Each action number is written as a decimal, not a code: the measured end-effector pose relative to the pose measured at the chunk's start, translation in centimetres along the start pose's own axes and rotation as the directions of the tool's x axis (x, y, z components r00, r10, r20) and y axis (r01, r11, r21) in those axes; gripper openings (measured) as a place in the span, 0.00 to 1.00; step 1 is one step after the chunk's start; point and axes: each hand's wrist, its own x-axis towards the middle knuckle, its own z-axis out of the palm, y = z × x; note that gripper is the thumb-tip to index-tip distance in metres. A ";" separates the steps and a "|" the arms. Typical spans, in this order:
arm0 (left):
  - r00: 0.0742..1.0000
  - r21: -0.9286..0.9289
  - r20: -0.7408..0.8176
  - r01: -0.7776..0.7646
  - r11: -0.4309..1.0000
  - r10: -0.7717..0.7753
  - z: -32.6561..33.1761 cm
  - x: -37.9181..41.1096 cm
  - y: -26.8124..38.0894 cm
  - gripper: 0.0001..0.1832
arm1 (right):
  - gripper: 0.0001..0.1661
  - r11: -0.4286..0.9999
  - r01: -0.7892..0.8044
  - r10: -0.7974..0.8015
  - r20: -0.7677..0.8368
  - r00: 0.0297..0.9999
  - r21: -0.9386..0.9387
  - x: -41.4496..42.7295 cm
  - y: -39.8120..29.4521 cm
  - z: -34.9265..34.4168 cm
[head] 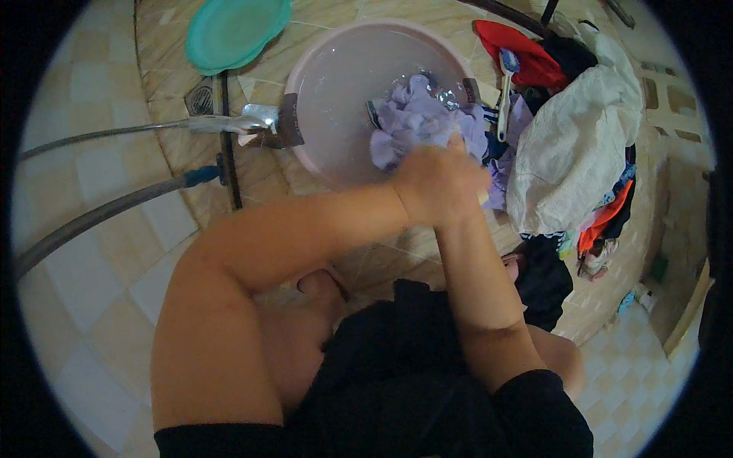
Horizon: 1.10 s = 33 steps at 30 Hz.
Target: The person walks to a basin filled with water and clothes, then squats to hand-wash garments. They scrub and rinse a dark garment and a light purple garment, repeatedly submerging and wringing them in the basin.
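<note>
Both my hands meet at the near right rim of a pink plastic basin (338,63) holding water. Motion blurs my left hand (424,177), which lies across my right hand (467,180). Lavender cloth (418,114), wet and bunched, lies in the basin just beyond my fingers and spreads over its right side. The blur and overlap hide how the fingers of each hand lie and whether they grip the cloth. Right of the basin, a white-handled scrub brush (504,109) with blue bristles rests on a clothes pile.
A white garment (572,154) and a red cloth (518,54) lie in the pile at the right. A shower head (260,119) touches the basin's left side. Teal plastic basins (237,31) stand at the upper left. A grey hose (114,209) crosses the tiled floor; a drain (200,98) lies nearby.
</note>
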 end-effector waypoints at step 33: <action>0.944 0.208 -0.241 0.275 0.939 -0.224 0.2 3.2 -4.9 0.10 | 0.28 0.861 0.210 -0.380 -0.312 0.871 -0.464 -0.3 2.6 2.6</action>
